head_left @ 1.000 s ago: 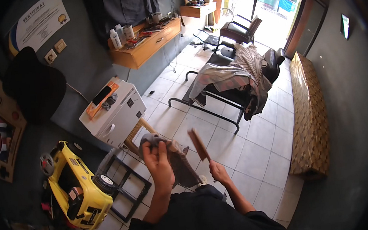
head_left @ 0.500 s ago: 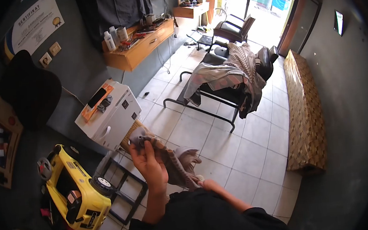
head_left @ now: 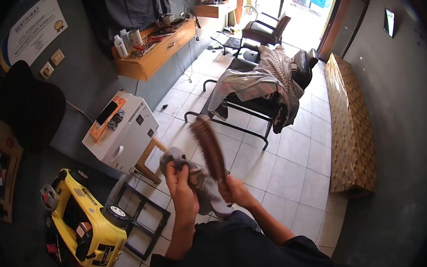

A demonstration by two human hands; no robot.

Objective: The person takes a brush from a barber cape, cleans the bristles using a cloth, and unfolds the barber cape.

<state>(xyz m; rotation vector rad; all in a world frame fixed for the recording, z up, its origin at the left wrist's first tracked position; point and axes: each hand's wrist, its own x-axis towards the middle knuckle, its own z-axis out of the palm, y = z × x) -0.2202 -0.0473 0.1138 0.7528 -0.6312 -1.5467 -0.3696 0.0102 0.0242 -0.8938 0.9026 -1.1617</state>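
Head view: cloth and brush both in hand, work under way

A crumpled grey-brown cloth [head_left: 206, 187] hangs in front of the person's body, above the tiled floor [head_left: 294, 177]. The left hand [head_left: 180, 185] has its upper end pinched between thumb and curled fingers, with the rest drooping towards the right hand [head_left: 236, 191]. That hand is closed round the handle of a brown brush [head_left: 208, 146], which stands up at a slight tilt, a little blurred. The brush's upper part is clear of the cloth; whether its lower end touches the fabric, I cannot tell.

Judging by this, the work is in progress rather than finished: cloth and brush are both held up and neither is set down. How much of the cloth has been dealt with, and how much is left, does not show.

Beyond the left hand are a wooden stool [head_left: 149, 172] and a white cabinet [head_left: 135, 132] with a phone [head_left: 107, 112] on top. Farther off, a striped cape [head_left: 274, 64] lies over a black chair [head_left: 251, 102], and bottles [head_left: 120, 46] stand on a wooden counter [head_left: 162, 54].
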